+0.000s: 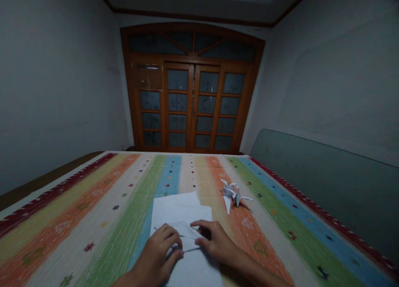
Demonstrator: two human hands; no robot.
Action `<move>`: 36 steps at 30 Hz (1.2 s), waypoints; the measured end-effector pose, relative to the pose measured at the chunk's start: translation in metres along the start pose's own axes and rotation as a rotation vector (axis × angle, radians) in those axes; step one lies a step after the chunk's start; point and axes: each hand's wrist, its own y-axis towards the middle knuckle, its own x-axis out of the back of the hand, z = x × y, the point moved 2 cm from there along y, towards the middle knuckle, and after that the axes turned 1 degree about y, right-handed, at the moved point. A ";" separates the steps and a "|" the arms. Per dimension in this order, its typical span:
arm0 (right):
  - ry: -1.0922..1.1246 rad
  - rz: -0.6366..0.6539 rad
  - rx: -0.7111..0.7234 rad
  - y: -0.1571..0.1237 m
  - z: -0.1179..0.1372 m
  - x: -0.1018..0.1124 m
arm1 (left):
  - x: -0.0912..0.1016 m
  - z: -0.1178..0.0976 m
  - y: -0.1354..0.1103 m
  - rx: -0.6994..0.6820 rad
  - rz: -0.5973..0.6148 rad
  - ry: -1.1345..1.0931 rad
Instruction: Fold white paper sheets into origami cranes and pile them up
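Observation:
A small piece of folded white paper (188,242) lies over several white paper sheets (182,208) on the striped tablecloth. My left hand (163,249) grips its left side, with thumb and fingers curled close together. From the right, my right hand (215,239) pinches its other edge between thumb and index finger. The folded piece's exact shape is partly hidden by my fingers. Beyond my right hand, folded paper cranes (232,193) sit close together on an orange stripe; I cannot tell exactly how many.
The striped tablecloth (124,220) covers the table. A greenish board or bed headboard (327,170) stands along the right side. At the far end is a wooden door with glass panes (193,104), between pale walls.

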 end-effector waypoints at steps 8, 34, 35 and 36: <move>0.109 -0.083 0.006 -0.001 -0.004 -0.008 | 0.000 0.015 -0.006 0.084 -0.385 0.128; -0.154 -0.283 0.607 -0.025 0.016 -0.012 | 0.014 0.001 -0.009 -0.243 -0.538 -0.255; -0.158 -0.287 0.628 -0.025 0.019 -0.011 | 0.014 0.000 -0.009 -0.273 -0.530 -0.261; -0.158 -0.288 0.646 -0.025 0.022 -0.011 | 0.014 0.001 -0.009 -0.300 -0.524 -0.266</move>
